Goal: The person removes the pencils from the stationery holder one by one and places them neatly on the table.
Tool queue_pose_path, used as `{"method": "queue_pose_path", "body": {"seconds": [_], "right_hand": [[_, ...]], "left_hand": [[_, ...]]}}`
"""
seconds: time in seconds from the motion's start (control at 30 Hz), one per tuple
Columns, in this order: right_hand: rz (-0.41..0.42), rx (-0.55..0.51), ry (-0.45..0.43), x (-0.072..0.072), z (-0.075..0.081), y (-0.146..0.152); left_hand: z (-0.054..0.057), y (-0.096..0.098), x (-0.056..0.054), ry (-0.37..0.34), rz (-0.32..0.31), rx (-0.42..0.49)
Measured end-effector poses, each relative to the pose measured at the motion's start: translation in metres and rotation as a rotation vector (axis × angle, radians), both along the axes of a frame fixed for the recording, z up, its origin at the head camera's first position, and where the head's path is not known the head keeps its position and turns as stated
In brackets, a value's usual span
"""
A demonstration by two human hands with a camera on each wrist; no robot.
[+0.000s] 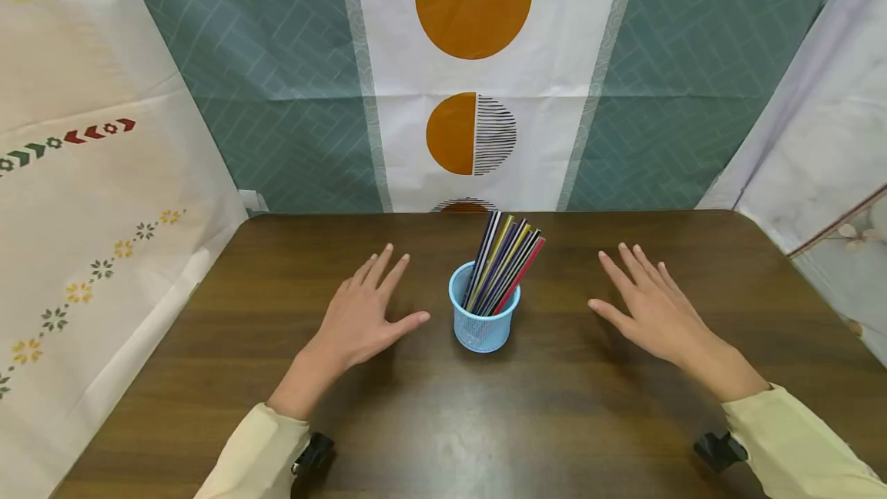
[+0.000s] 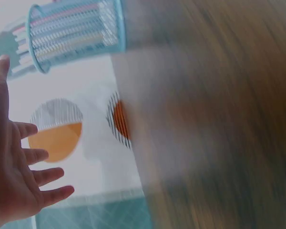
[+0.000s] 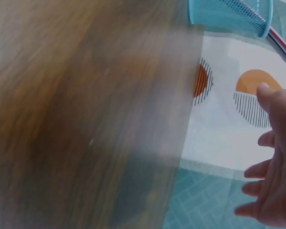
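A light blue mesh pen cup stands upright on the brown table. Several thin striped sticks, perhaps pencils, lean to the right inside it; one at the edge is red. My left hand is spread to the left of the cup, its thumb pointing toward it without touching. On the other side, farther off, my right hand is spread too, holding nothing. The left wrist view shows the cup beyond the thumb, and the right wrist view catches part of the cup at its top.
The wooden table reaches back to a green and white patterned cloth hanging behind it. A pale embroidered cloth hangs along the left side, and a whitish marbled one along the right. Dark wrist straps show below both sleeves.
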State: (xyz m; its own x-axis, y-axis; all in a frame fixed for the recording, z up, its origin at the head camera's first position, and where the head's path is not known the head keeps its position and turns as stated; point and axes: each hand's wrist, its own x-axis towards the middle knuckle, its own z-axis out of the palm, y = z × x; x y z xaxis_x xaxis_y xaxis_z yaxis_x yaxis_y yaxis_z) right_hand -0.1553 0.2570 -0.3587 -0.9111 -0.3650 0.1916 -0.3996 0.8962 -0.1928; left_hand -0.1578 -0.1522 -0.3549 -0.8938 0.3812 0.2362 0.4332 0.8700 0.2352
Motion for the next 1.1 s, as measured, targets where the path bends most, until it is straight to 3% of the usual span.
{"method": "queue_pose_path", "body": {"seconds": [0.2,0.43,0.57,0.7,1.1], "right_hand": [[0.030,-0.220,-0.101,0.001,0.006,-0.018],[0.064,-0.472,-0.158,-0.003,0.010,-0.041],[0.063,-0.587,-0.179,-0.007,0.011,-0.051],[0.062,-0.634,-0.210,-0.010,0.011,-0.059],[0.038,-0.878,-0.333,-0.017,-0.001,-0.079]], "left_hand": [[0.004,0.021,0.005,-0.068,-0.086,0.196],[-0.004,0.036,-0.001,-0.229,-0.258,0.454],[-0.009,0.043,-0.006,-0.300,-0.254,0.521],[-0.013,0.047,-0.012,-0.352,-0.244,0.574],[-0.023,0.051,-0.027,-0.469,-0.300,0.695]]}}
